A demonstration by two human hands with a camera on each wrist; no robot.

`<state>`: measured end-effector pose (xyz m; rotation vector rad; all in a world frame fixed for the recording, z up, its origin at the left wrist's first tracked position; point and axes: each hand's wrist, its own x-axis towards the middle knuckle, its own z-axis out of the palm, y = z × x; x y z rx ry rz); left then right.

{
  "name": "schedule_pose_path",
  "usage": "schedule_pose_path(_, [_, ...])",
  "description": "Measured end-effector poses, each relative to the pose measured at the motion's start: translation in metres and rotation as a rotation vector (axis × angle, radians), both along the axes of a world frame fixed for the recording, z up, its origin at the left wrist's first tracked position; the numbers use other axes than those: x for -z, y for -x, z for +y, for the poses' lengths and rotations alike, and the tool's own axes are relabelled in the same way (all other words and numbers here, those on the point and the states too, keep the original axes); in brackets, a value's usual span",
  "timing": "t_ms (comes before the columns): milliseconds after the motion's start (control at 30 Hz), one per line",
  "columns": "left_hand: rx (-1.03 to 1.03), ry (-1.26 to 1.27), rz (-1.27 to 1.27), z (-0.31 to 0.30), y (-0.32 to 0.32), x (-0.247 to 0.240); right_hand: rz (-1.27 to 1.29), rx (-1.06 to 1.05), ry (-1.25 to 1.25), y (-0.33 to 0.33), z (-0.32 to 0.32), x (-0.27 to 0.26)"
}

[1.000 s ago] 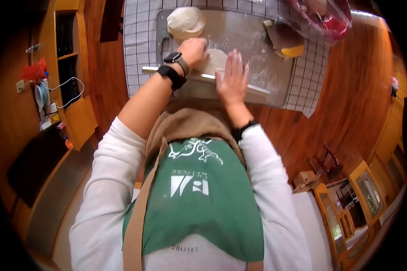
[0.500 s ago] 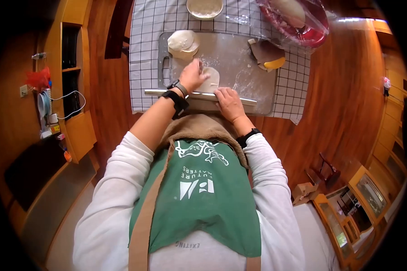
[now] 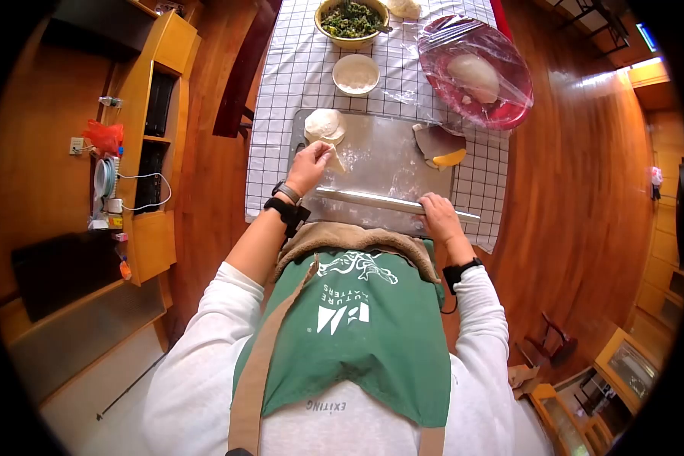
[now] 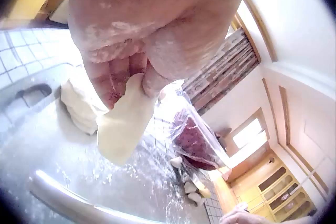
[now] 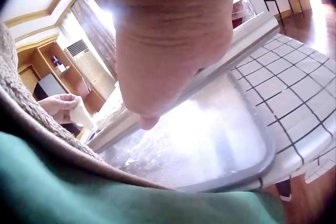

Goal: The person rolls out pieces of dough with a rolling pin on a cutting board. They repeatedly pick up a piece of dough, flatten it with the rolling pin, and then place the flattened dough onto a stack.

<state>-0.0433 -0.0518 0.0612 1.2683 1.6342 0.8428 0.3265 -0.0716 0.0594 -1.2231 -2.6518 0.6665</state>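
Observation:
My left hand [image 3: 308,169] pinches a thin round dough wrapper [image 4: 123,127] by its edge, and the dough hangs down from the fingertips over the board. Just beyond that hand, a stack of dough wrappers [image 3: 324,124] lies at the board's far left corner. My right hand [image 3: 441,216] grips a long metal rolling pin [image 3: 372,199] toward its right end. The pin slants across the near part of the flour-dusted grey board [image 3: 387,152]. In the right wrist view, the palm [image 5: 163,66] covers part of the pin.
A dark flat piece with a yellow part [image 3: 450,158] sits at the board's far right. Beyond the board are a bowl of flour [image 3: 356,74], a bowl of chopped green filling [image 3: 349,21] and a red basin [image 3: 515,106] under plastic film with dough inside. A checkered cloth [image 3: 482,178] covers the table.
The left hand has lifted the wrapper off the board and moved toward the stack. The right hand, flat on the pin one second ago, has moved right and now grips it. The view has tilted up.

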Motion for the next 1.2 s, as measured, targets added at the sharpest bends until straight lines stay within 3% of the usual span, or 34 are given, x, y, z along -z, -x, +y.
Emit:
schedule_pose_path(100, [0.005,-0.100,0.118,0.009,0.005,-0.022,0.019,0.037,-0.010,-0.010,0.008,-0.004])
schedule_pose_path(167, [0.043,-0.104,0.215,0.012,-0.001,-0.010,0.100,0.142,-0.046,-0.024,0.004,-0.005])
schedule_pose_path(233, [0.338,-0.081,0.344,0.014,-0.014,0.001,0.147,0.198,-0.025,-0.033,0.003,-0.004])
schedule_pose_path(300, [0.424,-0.042,0.496,0.010,-0.021,0.004,0.127,0.326,0.003,-0.046,-0.010,-0.011])
schedule_pose_path(333, [0.288,-0.083,0.419,0.005,-0.026,0.019,0.144,0.419,0.023,-0.055,-0.017,-0.012])
schedule_pose_path(367, [0.291,-0.207,0.432,0.001,-0.025,0.037,0.139,0.419,0.027,-0.063,-0.021,-0.013])
schedule_pose_path(433, [0.121,-0.081,0.451,-0.005,-0.029,0.055,0.171,0.523,0.030,-0.076,-0.037,-0.012])
schedule_pose_path(567, [0.031,-0.058,0.445,0.004,-0.044,0.076,0.144,0.585,0.035,-0.096,-0.049,-0.002])
schedule_pose_path(633, [-0.042,-0.185,0.568,0.019,-0.065,0.075,0.121,0.619,0.015,-0.104,-0.055,-0.007])
schedule_pose_path(700, [0.014,-0.170,0.557,0.031,-0.067,0.083,0.103,0.627,0.004,-0.105,-0.053,-0.008])
schedule_pose_path(767, [-0.115,-0.017,0.673,0.040,-0.085,0.086,0.077,0.641,0.001,-0.109,-0.057,-0.011])
schedule_pose_path(900, [-0.190,0.225,0.670,0.049,-0.100,0.092,0.076,0.667,-0.014,-0.112,-0.055,-0.012])
schedule_pose_path(967, [-0.220,0.150,0.697,0.048,-0.102,0.104,0.086,0.685,-0.004,-0.115,-0.054,-0.008])
schedule_pose_path(1033, [-0.288,0.164,0.366,0.050,-0.095,0.108,0.102,0.670,-0.015,-0.113,-0.050,-0.011])
schedule_pose_path(1200, [-0.176,0.081,0.488,0.035,-0.078,0.107,0.100,0.674,-0.015,-0.113,-0.045,-0.001])
